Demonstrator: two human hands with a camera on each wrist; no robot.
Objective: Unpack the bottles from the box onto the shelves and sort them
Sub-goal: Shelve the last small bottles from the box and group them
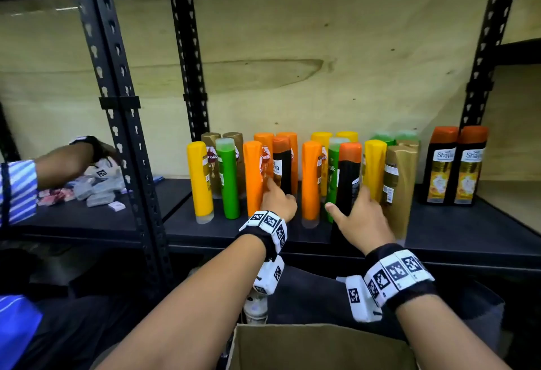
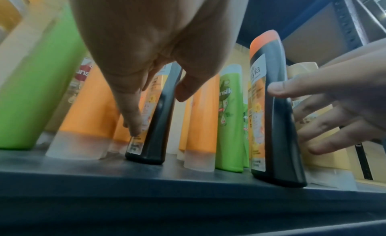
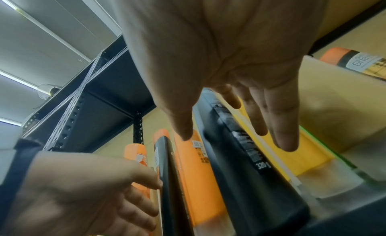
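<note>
Many bottles stand on the dark shelf [image 1: 468,229]: yellow, green, orange, gold and black ones. My left hand [image 1: 278,197] reaches between them. Its straight index finger [image 2: 134,122] lies on the label of a black orange-capped bottle [image 1: 282,165], and the thumb hangs near that bottle's other side. My right hand [image 1: 348,201] holds a second black orange-capped bottle [image 1: 348,176] low down. Its thumb [image 2: 277,89] is on the front and its fingers [image 3: 282,132] reach past the far side. This bottle [image 3: 246,165] stands on the shelf. An open cardboard box [image 1: 322,346] sits below my arms.
Two more black orange-capped bottles [image 1: 456,165] stand alone at the shelf's right end. A black slotted post [image 1: 123,135] divides the shelves. Left of it, another person's hand [image 1: 73,162] handles small packets [image 1: 99,191].
</note>
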